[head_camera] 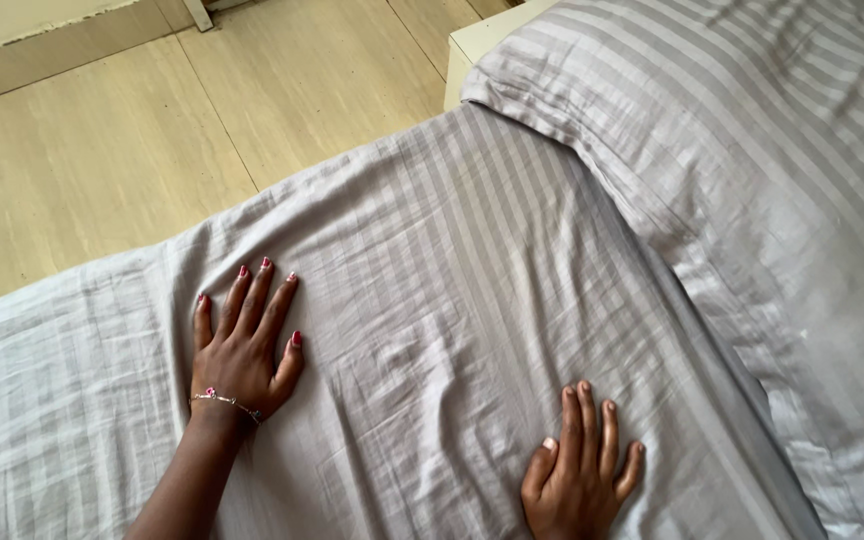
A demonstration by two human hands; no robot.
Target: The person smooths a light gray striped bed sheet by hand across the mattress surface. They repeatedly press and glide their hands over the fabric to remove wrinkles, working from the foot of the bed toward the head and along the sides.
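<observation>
A grey striped bed sheet (452, 260) covers the bed and is creased in the middle. My left hand (245, 345) lies flat on it near the bed's left edge, fingers spread, with a thin bracelet at the wrist. My right hand (580, 470) rests palm down on the sheet at the bottom, fingers close together, just left of the pillow. A large pillow (752, 170) in a matching striped case lies at the right, overlapping the sheet. Neither hand grips anything.
Light wooden floor (132, 130) runs along the left of the bed. A pale bedside cabinet corner (467, 45) shows behind the pillow. A wall skirting (42, 50) crosses the top left.
</observation>
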